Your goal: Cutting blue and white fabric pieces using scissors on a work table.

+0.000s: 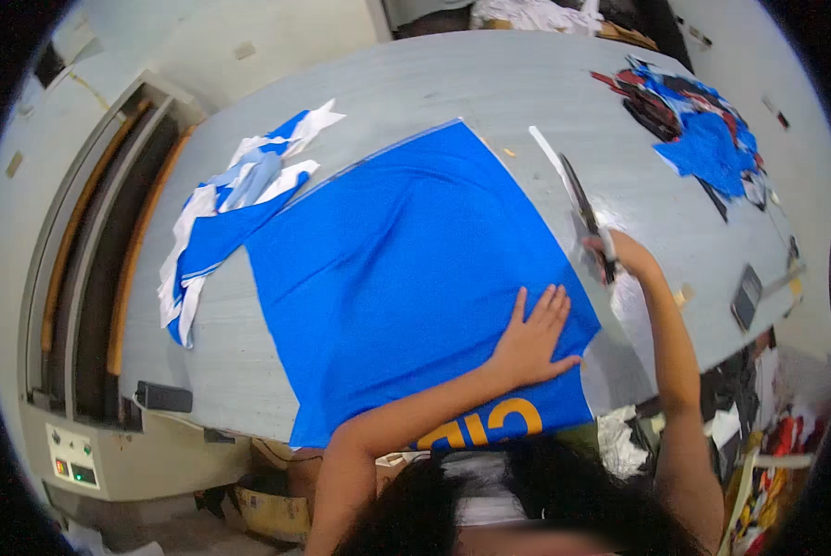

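A large blue fabric panel (378, 250) with yellow lettering along its near edge lies spread on the grey table (360, 79), slightly creased. My left hand (534, 343) rests flat on its right part, fingers spread, pressing on the cloth. Beyond the panel's right edge, my right hand (622, 257) is closed around the handles of a pair of dark scissors (577, 196). Their blades point away from me, over the tabletop and apart from the panel. A narrow white strip (547, 151) lies beside the blade tips.
Blue and white fabric pieces (234, 199) lie at the left, partly against the panel. Mixed scraps (707, 130) are heaped at the far right. A phone (747, 296) sits near the right edge, a black box-shaped object (164, 397) at the near left corner. A machine (91, 463) stands left of the table.
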{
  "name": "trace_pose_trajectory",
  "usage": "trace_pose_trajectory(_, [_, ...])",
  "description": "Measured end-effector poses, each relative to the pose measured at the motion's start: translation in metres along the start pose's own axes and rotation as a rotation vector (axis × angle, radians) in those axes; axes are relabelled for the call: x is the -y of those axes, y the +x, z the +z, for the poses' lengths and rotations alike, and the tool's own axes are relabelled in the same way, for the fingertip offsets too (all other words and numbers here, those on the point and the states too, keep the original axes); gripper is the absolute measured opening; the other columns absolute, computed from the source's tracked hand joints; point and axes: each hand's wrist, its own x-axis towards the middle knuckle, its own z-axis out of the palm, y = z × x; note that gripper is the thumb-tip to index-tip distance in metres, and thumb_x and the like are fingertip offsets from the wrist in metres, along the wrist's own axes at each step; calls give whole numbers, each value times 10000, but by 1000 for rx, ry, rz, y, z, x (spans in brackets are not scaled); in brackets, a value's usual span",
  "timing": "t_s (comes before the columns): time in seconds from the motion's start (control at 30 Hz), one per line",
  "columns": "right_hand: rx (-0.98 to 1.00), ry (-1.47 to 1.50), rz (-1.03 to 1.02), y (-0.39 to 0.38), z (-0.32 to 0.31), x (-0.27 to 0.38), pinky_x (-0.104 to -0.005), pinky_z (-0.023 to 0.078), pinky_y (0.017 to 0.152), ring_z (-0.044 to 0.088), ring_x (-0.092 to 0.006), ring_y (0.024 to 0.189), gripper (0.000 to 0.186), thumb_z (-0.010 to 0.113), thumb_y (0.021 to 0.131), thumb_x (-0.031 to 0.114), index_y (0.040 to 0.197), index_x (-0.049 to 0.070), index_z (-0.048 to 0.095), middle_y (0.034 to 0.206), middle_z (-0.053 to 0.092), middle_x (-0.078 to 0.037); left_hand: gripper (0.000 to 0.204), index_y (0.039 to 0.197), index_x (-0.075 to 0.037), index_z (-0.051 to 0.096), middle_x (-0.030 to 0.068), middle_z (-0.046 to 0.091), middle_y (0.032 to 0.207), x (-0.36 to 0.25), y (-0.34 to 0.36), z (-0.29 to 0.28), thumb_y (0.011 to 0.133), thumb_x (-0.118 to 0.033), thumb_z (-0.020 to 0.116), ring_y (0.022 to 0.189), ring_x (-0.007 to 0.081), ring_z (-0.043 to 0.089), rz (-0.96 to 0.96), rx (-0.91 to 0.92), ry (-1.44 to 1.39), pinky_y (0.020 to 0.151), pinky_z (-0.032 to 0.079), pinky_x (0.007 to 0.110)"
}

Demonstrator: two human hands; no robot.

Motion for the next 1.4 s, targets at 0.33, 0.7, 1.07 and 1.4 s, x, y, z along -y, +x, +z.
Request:
trace_pose_trajectory(0.33, [-1188, 1581, -369, -209, 131, -27, -364, 460, 740, 521, -199, 675, 182, 491, 894, 195, 816, 31, 483, 717, 498, -55, 866, 1343, 31, 277, 192, 232, 1420, -4, 4, 1, 787, -609, 452, 1343, 284, 166, -12, 89, 60, 1045, 55, 562])
trace_pose_trajectory(0.7, [-736, 1304, -348, -252, 110, 32, -280, 438, 526, 524, -180, 546, 129, 502, 858, 140, 867, 29, 435, 610, 506, -80, 736, 1360, -21, 270, 204, 215, 1424, -64, 111, 42, 843, -520, 430, 1336, 316, 179, 46, 154, -79, 1025, 91, 602])
trace_pose_trajectory(1.07, [-706, 286, 148, -211, 15, -59, -317, 432, 447, 571, -216, 445, 330, 635, 758, 290, 688, -30, 592, 545, 572, -135, 943, 1405, -137, 189, 219, 125, 1445, 7, 0, -71, 698, -567, 640, 1341, 361, 121, 80, 599, -194, 1062, 138, 504])
trace_pose_trajectory(1.4, [-852, -159, 283, -164, 15, -47, -419, 471, 661, 606, -364, 724, 350, 630, 701, 300, 765, -41, 587, 757, 610, -227, 505, 1115, -39, 477, 246, 477, 1184, 144, -137, -95, 787, -403, 600, 1180, 391, 403, -1137, -299, 261, 914, 324, 594])
